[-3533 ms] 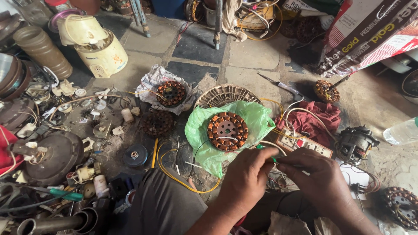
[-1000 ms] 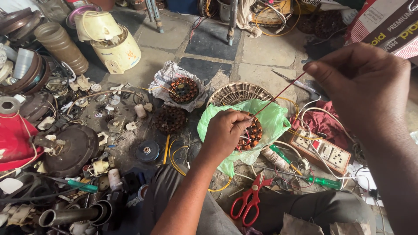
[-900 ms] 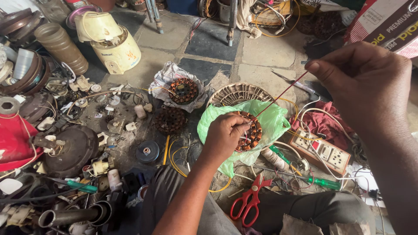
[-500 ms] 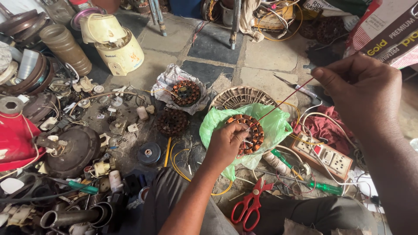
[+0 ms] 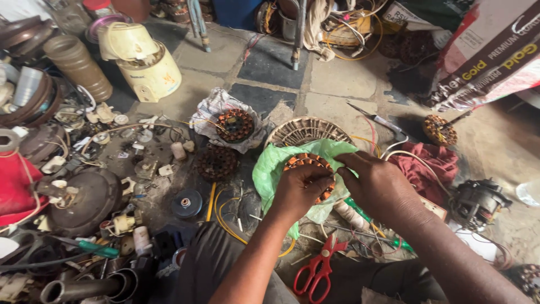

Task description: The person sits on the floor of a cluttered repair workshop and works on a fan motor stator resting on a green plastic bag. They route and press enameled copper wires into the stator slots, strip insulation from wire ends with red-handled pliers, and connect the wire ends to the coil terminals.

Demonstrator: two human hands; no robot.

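Note:
A round motor stator with copper windings (image 5: 306, 161) lies on a green plastic bag (image 5: 270, 169) on the floor. My left hand (image 5: 301, 188) rests on its near side, fingers curled over the windings. My right hand (image 5: 379, 186) has its fingertips at the stator's right edge, pinched together; whether it still holds the thin copper wire is hidden. Both hands touch the stator.
Red-handled scissors (image 5: 318, 270) lie near my knee. Two more stators (image 5: 235, 125) (image 5: 216, 163) sit to the left, a wicker-like coil basket (image 5: 306, 130) behind, a red cloth (image 5: 424, 163) and small motor (image 5: 478, 202) to the right. Parts and tools crowd the left side.
My right hand, raised high with a taut copper wire a second ago, has come down to the stator's right edge. My left hand stayed on the stator.

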